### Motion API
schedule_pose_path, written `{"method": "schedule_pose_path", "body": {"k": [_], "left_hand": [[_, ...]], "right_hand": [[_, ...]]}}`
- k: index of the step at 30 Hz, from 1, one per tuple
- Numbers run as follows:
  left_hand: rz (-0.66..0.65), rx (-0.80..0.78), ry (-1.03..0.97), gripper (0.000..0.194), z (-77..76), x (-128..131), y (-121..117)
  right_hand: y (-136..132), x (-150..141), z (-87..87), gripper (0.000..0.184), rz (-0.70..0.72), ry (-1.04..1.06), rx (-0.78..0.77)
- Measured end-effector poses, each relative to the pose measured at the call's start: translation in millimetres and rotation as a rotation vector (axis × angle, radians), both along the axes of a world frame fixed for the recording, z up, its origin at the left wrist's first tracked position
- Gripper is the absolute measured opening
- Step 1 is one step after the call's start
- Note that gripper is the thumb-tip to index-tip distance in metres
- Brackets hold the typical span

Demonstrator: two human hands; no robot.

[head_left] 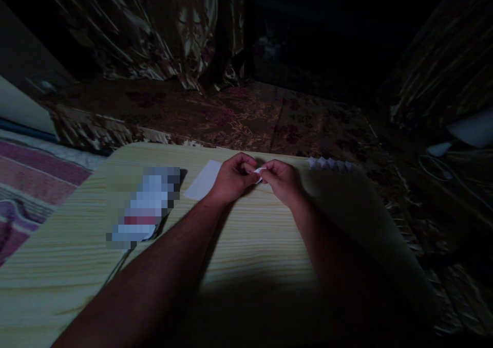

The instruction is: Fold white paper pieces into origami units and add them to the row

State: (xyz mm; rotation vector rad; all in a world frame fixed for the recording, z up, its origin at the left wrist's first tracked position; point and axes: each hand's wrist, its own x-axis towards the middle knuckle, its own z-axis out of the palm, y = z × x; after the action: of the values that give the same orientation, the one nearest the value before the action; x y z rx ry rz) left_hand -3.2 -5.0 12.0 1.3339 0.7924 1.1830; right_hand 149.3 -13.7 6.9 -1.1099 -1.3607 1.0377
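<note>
Everything is dim, the light seeming to come from the left: the table (250, 230) is palest there and sinks into heavy shadow beyond the right hand (283, 177). The right curtain (435, 55) fades to near black, wide-angle stretching pulls at the edges, and coarse square blocks hide the phone (148, 201).

"Any readable lettering on the pixelated blue-and-white rectangular device (144, 206), left on the pale wooden table (254, 240)?"

"None — coarse blocks cover its face."

"And the white rectangular sheet of paper (203, 180), farther right?"

"Nothing I can read there — or anywhere else."
</note>
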Motion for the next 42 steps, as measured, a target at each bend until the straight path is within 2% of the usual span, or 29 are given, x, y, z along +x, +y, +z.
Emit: {"method": "schedule_pose_path", "body": {"k": [15,26,42], "left_hand": [[-0.008,0.009,-0.007,0.037,1.0,1.2,-0.6],[-0.015,0.083,0.047,0.033,-2.5,0.3,0.4],[0.008,0.071,0.065,0.034,-0.1,0.6,-0.4]], "right_hand": [[-1.1,-1.0,1.4,0.014,-0.007,-0.027,0.014],[-0.5,-2.0,1.5,0.011,-0.008,-0.059,0.033],[-1.8,-2.6,1.7,0.012,-0.019,-0.083,0.05]]}}
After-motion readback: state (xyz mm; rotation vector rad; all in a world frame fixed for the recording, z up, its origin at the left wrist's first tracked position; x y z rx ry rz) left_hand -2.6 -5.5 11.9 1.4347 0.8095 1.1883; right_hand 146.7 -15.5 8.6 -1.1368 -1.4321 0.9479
